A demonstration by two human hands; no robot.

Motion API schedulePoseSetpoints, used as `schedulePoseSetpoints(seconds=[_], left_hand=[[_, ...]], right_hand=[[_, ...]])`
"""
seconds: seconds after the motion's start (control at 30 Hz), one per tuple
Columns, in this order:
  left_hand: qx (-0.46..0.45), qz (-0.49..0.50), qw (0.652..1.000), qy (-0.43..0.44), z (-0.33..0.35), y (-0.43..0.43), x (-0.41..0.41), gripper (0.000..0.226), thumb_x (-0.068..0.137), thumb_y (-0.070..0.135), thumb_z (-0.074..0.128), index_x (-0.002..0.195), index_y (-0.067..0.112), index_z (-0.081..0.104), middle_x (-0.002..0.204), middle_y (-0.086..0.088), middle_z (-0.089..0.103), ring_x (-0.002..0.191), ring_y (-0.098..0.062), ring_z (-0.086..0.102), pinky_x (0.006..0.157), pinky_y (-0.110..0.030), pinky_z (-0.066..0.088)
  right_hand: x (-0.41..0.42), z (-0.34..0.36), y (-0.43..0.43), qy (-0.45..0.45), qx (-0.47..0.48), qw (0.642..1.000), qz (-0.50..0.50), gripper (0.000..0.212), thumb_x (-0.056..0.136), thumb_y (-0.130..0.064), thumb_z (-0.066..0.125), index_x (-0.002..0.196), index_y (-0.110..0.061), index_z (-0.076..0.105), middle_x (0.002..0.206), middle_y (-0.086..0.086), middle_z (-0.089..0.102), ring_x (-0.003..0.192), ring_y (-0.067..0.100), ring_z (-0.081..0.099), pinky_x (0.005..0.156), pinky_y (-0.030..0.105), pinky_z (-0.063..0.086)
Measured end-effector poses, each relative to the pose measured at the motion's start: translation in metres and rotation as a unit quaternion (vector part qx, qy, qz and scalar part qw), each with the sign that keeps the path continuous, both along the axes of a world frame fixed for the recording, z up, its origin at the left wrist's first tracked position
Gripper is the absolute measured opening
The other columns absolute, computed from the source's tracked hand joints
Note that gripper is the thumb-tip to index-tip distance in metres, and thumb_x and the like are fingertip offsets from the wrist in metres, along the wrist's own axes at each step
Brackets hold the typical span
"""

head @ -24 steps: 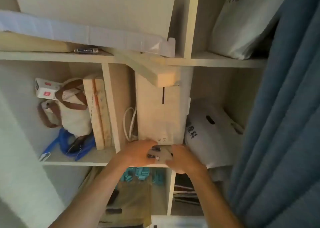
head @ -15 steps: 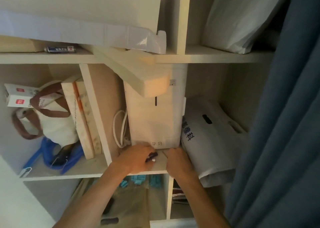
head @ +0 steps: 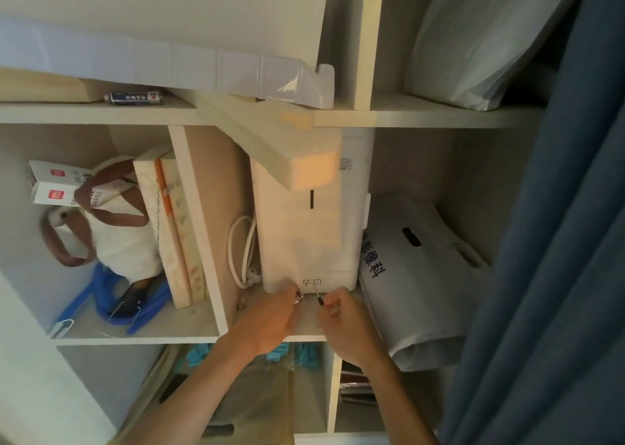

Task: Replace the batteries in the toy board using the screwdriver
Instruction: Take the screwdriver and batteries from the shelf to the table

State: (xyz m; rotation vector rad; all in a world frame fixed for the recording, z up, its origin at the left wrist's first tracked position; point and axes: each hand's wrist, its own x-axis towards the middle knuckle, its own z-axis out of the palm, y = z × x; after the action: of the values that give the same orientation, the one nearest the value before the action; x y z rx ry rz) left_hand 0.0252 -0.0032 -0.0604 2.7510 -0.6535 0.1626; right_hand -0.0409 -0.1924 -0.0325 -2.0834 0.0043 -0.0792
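Observation:
Both hands rest on the middle shelf [head: 306, 323] of a white shelving unit, just in front of a white appliance [head: 304, 235]. My right hand [head: 345, 319] grips a small screwdriver [head: 316, 290] whose thin metal shaft points up out of the fist. My left hand [head: 270, 319] is closed around small dark batteries [head: 299, 296]; only a metal-capped end shows at the fingertips. The toy board is not in view.
A white cable [head: 241, 248] hangs left of the appliance. A white plastic bag [head: 419, 275] fills the shelf's right side. The left compartment holds a tote bag [head: 111, 238], boards and boxes. A loose battery [head: 133, 97] lies on the upper shelf. A blue curtain [head: 558, 241] hangs at right.
The camera has come closer and tilted. My left hand has closed over the batteries it was picking up, and the screwdriver now stands upright in my right hand.

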Motion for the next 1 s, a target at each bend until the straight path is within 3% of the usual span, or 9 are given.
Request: schedulePoseSetpoints(seconds=[0.1,0.17,0.23,0.33,0.47,0.53,0.7,0.93,1.0], left_hand=[[-0.247,0.030,0.968,0.038,0.018,0.010,-0.033,0.012,0.113,0.037,0.043,0.114,0.027,0.050,0.089,0.009,0.063,0.079,-0.009,0.061,0.073,-0.032,0.052],[-0.373,0.067,0.925,0.029,0.033,0.024,-0.063,0.012,0.113,0.034,0.046,0.113,0.027,0.056,0.081,0.009,0.060,0.072,-0.010,0.058,0.070,-0.036,0.051],[-0.438,0.090,0.894,0.008,0.044,0.047,-0.095,0.014,0.113,0.028,0.047,0.112,0.021,0.059,0.073,0.002,0.056,0.068,-0.015,0.055,0.070,-0.043,0.051],[-0.491,0.141,0.859,-0.017,0.053,0.095,-0.145,0.021,0.113,0.038,0.047,0.117,0.022,0.061,0.077,-0.014,0.056,0.068,-0.020,0.054,0.072,-0.041,0.049],[-0.500,0.221,0.834,-0.075,0.057,0.168,-0.213,0.033,0.100,0.056,0.049,0.110,0.027,0.062,0.069,0.002,0.053,0.064,-0.017,0.048,0.065,-0.031,0.042],[-0.490,0.267,0.823,-0.104,0.056,0.201,-0.250,0.035,0.100,0.057,0.048,0.106,0.025,0.061,0.066,0.004,0.046,0.061,-0.016,0.043,0.061,-0.031,0.038],[-0.464,0.396,0.779,-0.145,0.040,0.304,-0.371,0.033,0.111,0.045,0.047,0.100,0.016,0.058,0.064,0.008,0.041,0.057,-0.012,0.038,0.058,-0.033,0.034],[-0.415,0.511,0.726,-0.199,0.034,0.461,-0.536,0.034,0.102,0.056,0.047,0.103,0.024,0.060,0.065,0.003,0.048,0.058,-0.016,0.043,0.059,-0.040,0.040],[-0.407,0.530,0.713,-0.212,0.037,0.503,-0.566,0.036,0.101,0.058,0.048,0.104,0.024,0.060,0.067,-0.005,0.050,0.057,-0.029,0.043,0.057,-0.048,0.043]], right_hand=[[-0.005,0.009,0.005,-0.038,0.139,0.989,0.042,0.006,0.099,-0.020,0.062,0.104,-0.019,0.059,0.097,0.005,0.074,0.091,0.024,0.073,0.087,0.046,0.062],[-0.008,0.018,0.018,-0.051,0.225,0.969,0.089,0.006,0.101,-0.007,0.064,0.105,-0.009,0.059,0.095,0.015,0.075,0.089,0.028,0.074,0.085,0.042,0.061],[-0.012,0.029,0.040,-0.052,0.262,0.953,0.143,0.008,0.100,-0.006,0.064,0.108,-0.007,0.061,0.095,0.014,0.076,0.091,0.026,0.075,0.084,0.035,0.061],[-0.027,0.038,0.089,-0.041,0.260,0.940,0.219,0.012,0.100,-0.005,0.063,0.111,-0.009,0.068,0.097,0.008,0.079,0.094,0.022,0.077,0.082,0.031,0.062],[-0.060,0.037,0.170,-0.015,0.266,0.914,0.307,0.012,0.099,0.002,0.061,0.099,-0.006,0.070,0.093,0.015,0.077,0.090,0.030,0.075,0.082,0.035,0.061],[-0.079,0.033,0.213,0.003,0.261,0.901,0.345,0.013,0.100,0.005,0.059,0.099,-0.003,0.069,0.092,0.019,0.075,0.085,0.031,0.073,0.081,0.036,0.060],[-0.148,0.020,0.342,0.025,0.234,0.852,0.468,0.012,0.101,0.005,0.056,0.102,-0.003,0.065,0.086,0.013,0.077,0.073,0.018,0.073,0.069,0.024,0.055],[-0.262,0.011,0.536,0.046,0.244,0.784,0.568,0.010,0.098,-0.003,0.064,0.105,-0.009,0.068,0.090,0.011,0.080,0.080,0.022,0.076,0.078,0.032,0.060],[-0.289,0.007,0.589,0.032,0.232,0.778,0.583,0.012,0.100,-0.002,0.062,0.102,-0.012,0.069,0.089,0.008,0.081,0.078,0.020,0.077,0.076,0.030,0.061]])
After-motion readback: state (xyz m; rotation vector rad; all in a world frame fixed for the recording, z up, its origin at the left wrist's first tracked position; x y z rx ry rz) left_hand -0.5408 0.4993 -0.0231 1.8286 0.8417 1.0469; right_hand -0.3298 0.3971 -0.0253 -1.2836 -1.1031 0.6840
